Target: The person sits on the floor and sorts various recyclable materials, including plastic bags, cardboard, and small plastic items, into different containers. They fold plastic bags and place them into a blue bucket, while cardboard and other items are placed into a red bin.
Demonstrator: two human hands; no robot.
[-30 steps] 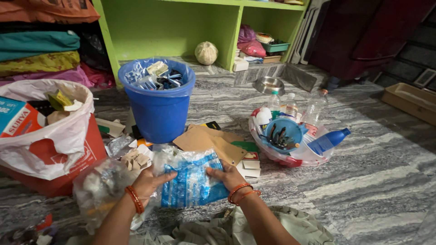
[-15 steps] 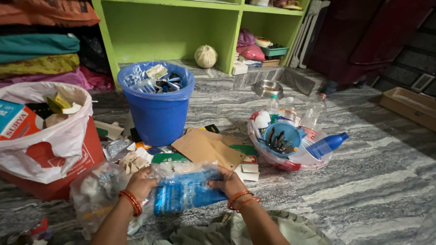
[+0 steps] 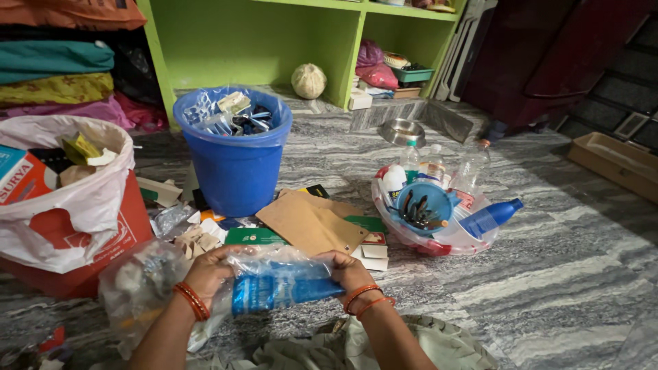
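Your left hand (image 3: 209,272) and right hand (image 3: 349,268) both grip a crumpled blue and clear plastic wrapper (image 3: 281,288), one hand at each end, fingers curled over its top edge. The wrapper sits low in front of you, just above the grey marbled floor (image 3: 548,288), with orange bangles (image 3: 367,301) on your right wrist and matching ones on your left. Just beside your left hand lies a clear plastic bag (image 3: 137,281) stuffed with scraps. Beyond the wrapper, on the floor, lie a green card (image 3: 253,236), a brown paper envelope (image 3: 308,223) and a few small bits of cardboard. Behind those stands a blue bucket (image 3: 233,171) lined with clear plastic and filled with packaging waste. To your left a red bin (image 3: 82,267) lined with a white bag (image 3: 75,199) holds boxes and paper. To your right a white and red bag (image 3: 432,236) holds plastic bottles, a blue bowl (image 3: 425,205) of dark items and a blue bottle (image 3: 490,218) lying tilted over its rim. Farther back stands a green shelf (image 3: 253,41) with a pale ball (image 3: 308,81) on the floor inside it, and a steel bowl (image 3: 402,130) nearby.
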